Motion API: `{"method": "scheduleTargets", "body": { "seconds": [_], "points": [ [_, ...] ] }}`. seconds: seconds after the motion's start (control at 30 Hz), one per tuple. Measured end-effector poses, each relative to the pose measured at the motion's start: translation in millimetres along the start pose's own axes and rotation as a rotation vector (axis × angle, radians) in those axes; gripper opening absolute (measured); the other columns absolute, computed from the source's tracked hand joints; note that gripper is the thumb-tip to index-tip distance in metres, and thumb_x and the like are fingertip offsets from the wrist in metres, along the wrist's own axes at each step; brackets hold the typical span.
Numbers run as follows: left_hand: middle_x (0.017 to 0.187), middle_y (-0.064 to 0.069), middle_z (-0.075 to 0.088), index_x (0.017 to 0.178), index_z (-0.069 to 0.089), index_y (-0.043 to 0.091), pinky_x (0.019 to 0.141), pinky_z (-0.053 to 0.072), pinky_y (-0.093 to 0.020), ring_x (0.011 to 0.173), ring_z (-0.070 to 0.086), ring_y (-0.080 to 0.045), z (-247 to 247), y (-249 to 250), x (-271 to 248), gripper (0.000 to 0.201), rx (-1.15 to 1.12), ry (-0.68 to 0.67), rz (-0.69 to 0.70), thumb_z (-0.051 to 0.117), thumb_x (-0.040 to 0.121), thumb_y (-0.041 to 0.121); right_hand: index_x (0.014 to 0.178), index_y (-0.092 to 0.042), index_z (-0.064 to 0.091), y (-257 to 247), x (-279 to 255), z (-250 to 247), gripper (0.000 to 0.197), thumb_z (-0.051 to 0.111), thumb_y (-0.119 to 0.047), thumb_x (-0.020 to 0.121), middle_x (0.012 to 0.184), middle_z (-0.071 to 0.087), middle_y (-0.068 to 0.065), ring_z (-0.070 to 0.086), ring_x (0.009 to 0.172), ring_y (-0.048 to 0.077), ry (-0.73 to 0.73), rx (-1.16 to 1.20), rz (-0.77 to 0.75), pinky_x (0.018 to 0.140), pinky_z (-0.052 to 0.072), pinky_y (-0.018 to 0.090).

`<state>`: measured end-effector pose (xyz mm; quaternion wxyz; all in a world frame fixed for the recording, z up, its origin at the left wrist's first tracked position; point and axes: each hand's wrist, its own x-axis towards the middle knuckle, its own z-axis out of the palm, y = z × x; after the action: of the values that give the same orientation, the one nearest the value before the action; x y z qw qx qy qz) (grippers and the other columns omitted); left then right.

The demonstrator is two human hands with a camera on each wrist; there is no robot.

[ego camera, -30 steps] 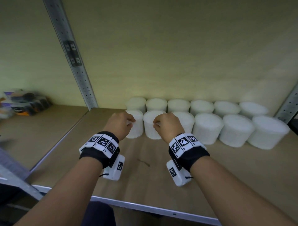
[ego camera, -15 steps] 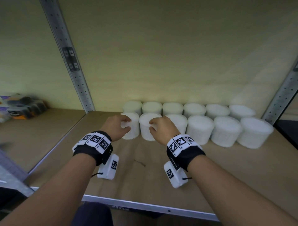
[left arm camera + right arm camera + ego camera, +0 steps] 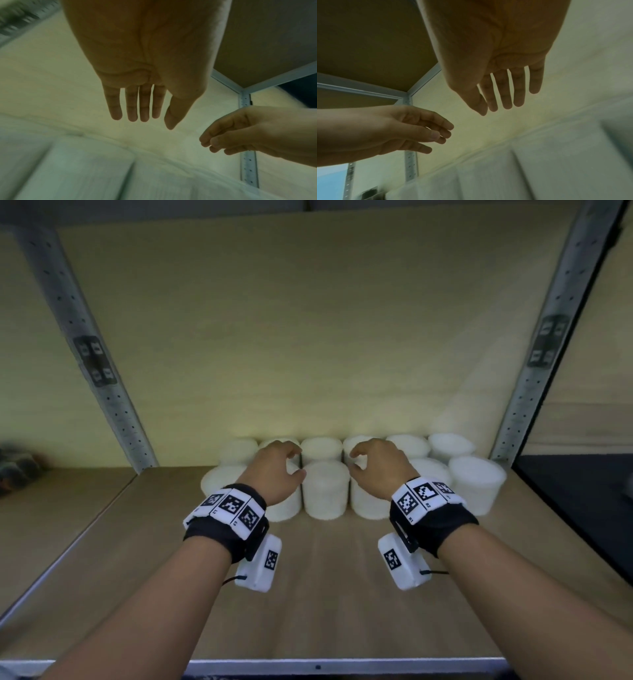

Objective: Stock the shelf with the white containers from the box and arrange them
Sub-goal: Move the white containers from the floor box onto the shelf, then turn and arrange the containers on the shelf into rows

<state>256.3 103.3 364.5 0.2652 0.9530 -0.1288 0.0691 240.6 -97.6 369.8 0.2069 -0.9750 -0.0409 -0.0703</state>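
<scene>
White containers stand in two rows at twelve o'clock on our wooden shelf; our left hand and right hand hover above, fingers relaxed, empty.

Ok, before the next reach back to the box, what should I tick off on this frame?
1. Left hand holds nothing, fingers relaxed: ok.
2. Right hand holds nothing: ok.
3. White containers stand upright in two rows on the shelf: ok.
4. Front row sits tight and even: cannot tell, the hands hide part of it.
5. Bare shelf in front for more containers: ok.
6. Box within reach: cannot tell, not in view.
</scene>
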Motion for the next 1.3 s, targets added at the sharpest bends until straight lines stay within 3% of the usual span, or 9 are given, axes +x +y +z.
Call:
{"method": "scheduleTargets", "body": {
  "seconds": [0.13, 0.33, 0.53, 0.7, 1.3],
  "points": [
    [0.132, -0.005, 0.051, 0.132, 0.048, 0.014, 0.094, 0.038, -0.023, 0.119, 0.051, -0.019, 21.5, 38.8, 20.6, 0.048, 0.021, -0.068, 0.076, 0.061, 0.088, 0.028, 0.12, -0.017, 0.062, 39.4, -2.5, -24.4, 0.036, 0.054, -0.036, 0.09, 0.129, 0.058, 0.005, 0.053, 0.122, 0.025, 0.01, -0.022, 0.09, 0.103, 0.044, 0.041],
    [0.133, -0.006, 0.048, 0.133, 0.047, 0.014, 0.098, 0.039, -0.029, 0.121, 0.049, -0.021, 70.2, 106.8, 50.9, 0.048, -0.003, -0.147, 0.19, 0.058, 0.089, 0.032, 0.122, -0.013, 0.061, 111.7, -5.2, -53.5, 0.041, 0.049, -0.039, 0.093, 0.128, 0.057, 0.008, 0.054, 0.118, 0.027, -0.003, -0.103, 0.267, 0.098, 0.047, 0.039],
    [0.139, -0.007, 0.043, 0.136, 0.043, 0.013, 0.105, 0.038, -0.035, 0.127, 0.043, -0.024, 128.8, 156.4, 69.9, 0.055, 0.012, -0.244, 0.205, 0.056, 0.089, 0.038, 0.131, -0.017, 0.052, 166.1, -4.6, -59.8, 0.049, 0.046, -0.046, 0.092, 0.135, 0.049, 0.008, 0.049, 0.123, 0.027, -0.077, -0.204, 0.386, 0.101, 0.045, 0.044],
    [0.134, -0.007, 0.045, 0.131, 0.049, 0.015, 0.102, 0.037, -0.041, 0.125, 0.042, -0.026, 155.7, 162.6, 74.6, 0.052, 0.175, -0.222, 0.181, 0.049, 0.089, 0.046, 0.131, -0.011, 0.054, 189.0, 2.6, -57.1, 0.053, 0.051, -0.046, 0.091, 0.135, 0.048, 0.012, 0.047, 0.125, 0.028, -0.11, -0.218, 0.396, 0.105, 0.042, 0.042],
    [0.129, -0.005, 0.05, 0.129, 0.054, 0.016, 0.101, 0.04, -0.041, 0.12, 0.045, -0.025, 166.7, 151.6, 71.4, 0.049, 0.116, -0.139, 0.23, 0.05, 0.09, 0.046, 0.128, -0.015, 0.054, 202.4, 5.6, -39.7, 0.052, 0.044, -0.05, 0.092, 0.13, 0.051, 0.008, 0.047, 0.122, 0.029, -0.067, -0.301, 0.353, 0.105, 0.04, 0.042]
  ]
}}
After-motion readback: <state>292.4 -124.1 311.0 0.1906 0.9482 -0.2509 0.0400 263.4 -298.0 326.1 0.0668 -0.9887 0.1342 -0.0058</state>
